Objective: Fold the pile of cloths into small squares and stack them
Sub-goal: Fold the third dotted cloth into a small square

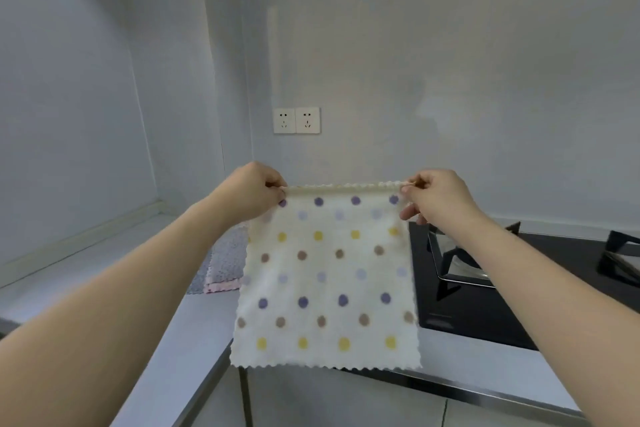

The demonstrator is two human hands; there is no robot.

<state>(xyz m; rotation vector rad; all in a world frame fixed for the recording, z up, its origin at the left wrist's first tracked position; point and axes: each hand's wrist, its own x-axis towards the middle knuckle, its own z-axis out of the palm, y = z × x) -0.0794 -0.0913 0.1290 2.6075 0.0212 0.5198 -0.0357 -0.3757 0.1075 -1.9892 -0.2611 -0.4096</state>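
1. Running along the far left under the wall: a pale grey desk [104, 253], with a raised ledge at its back edge.
2. Reaching in from the lower left: a bare forearm, ending in the left hand [251, 192], fingers curled and pinching the upper left corner of the dotted cloth [325, 284].
3. Lying flat on the desk behind and left of the hanging cloth: a grey cloth [227, 253] with a pink scalloped edge [223, 287] showing beneath it at the near side; mostly hidden, so cannot tell how many cloths lie there.
4. Set in the wall above, between the two hands: two white sockets [296, 120], side by side and touching.
5. Held up in the air in the middle, clear of the desk: the dotted cloth, cream with rows of purple, lilac, yellow and brown dots, hanging open and unfolded, top edge stretched taut between both hands, zigzag hem at the bottom over the front edge of the desk.
6. Pinching the upper right corner of the cloth: the right hand [438, 199], thumb and forefinger closed on the hem, lower fingers loosely bent below.
7. Sitting on the desk to the right, partly behind the right forearm: a black glass hob [485, 315] with dark pan supports [460, 263].
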